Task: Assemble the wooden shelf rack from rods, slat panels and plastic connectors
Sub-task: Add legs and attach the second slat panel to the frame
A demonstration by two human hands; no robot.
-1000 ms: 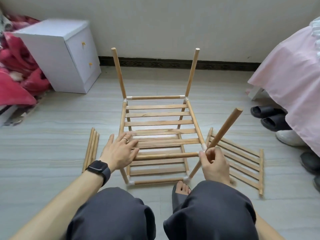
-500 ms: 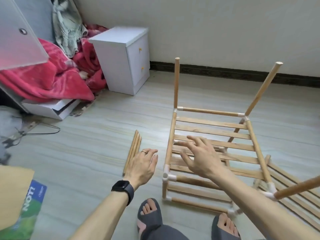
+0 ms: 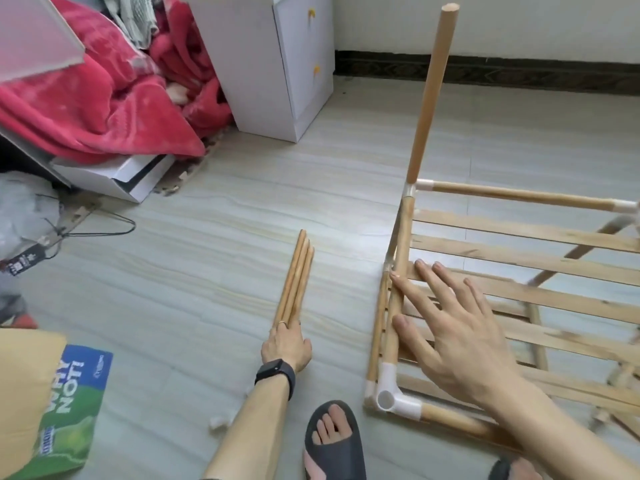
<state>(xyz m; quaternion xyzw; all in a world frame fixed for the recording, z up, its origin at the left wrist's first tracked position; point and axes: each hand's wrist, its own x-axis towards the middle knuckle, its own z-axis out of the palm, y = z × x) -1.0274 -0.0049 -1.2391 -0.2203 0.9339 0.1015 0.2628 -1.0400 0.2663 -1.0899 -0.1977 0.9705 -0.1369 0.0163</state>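
Step now: my guess is you pick 1 rod from the pile, then stand it in the open corner hole.
L hand: your left hand [image 3: 285, 344] lies on the near ends of the loose rods [image 3: 297, 271]. The thumb is hidden, so I can't tell if it pinches a rod or just touches.
Loose rods: 3, I think. They lie flat on the floor [image 3: 194, 258], side by side & touching, and run fwd from your L fingertips.
R hand: your right hand [image 3: 450, 330] is spread wide w/ straight fingers and holds nothing. It is over the slat panel [image 3: 519, 261], w/ the first fingertip at the side rod [image 3: 403, 237]. I can't tell if it presses.
Rack: it sits under & past your R hand, well apart from your L hand.
Open hole: the white connector [image 3: 389, 393] is just below your R thumb, on your side. Its round hole faces up and is empty.
Tall rod: the upright rod [image 3: 429, 98] stands past your R fingertips. Yours should stand like that.
Pick tip: take only 1 rod. Roll it off the others w/ thumb & finger so the rest stay put.
Hold tip: lay your R palm flat on the side rod so the rack can't slide.
Push tip: put the rod end over the hole, go straight down, and twist a bit till it stops.
Watch out: your foot [image 3: 332, 441] is betw. both hands, near the connector. Don't poke it w/ the rod.
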